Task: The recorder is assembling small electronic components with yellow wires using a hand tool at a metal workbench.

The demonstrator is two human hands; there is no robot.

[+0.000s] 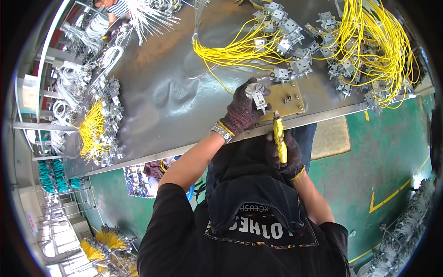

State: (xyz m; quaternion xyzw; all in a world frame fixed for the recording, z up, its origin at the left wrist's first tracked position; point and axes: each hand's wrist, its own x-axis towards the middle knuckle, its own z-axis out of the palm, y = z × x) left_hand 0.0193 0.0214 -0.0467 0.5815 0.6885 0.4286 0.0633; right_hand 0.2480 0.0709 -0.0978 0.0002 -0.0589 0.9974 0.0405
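Observation:
My left hand (241, 110), in a dark knitted glove, is closed around a small grey metal-and-plastic block (259, 100), held just above the table near its front edge. Pliers (278, 136) with yellow handles are gripped in my right hand (291, 157), also gloved, just off the table edge. Their tip points up toward the block, with a small gap between. Beside my left hand lies a brass-coloured plate (294, 107) with several short pins and screws. A yellow wire from a nearby bundle (217, 54) runs down to my left hand.
A metal-topped table (152, 134) spans the view. Grey blocks (288, 37) with yellow wires lie behind the plate, and a larger yellow wire heap (376, 41) is at the right. White wire bundles (74, 78) fill the left side. Another person (115, 10) is at the far left.

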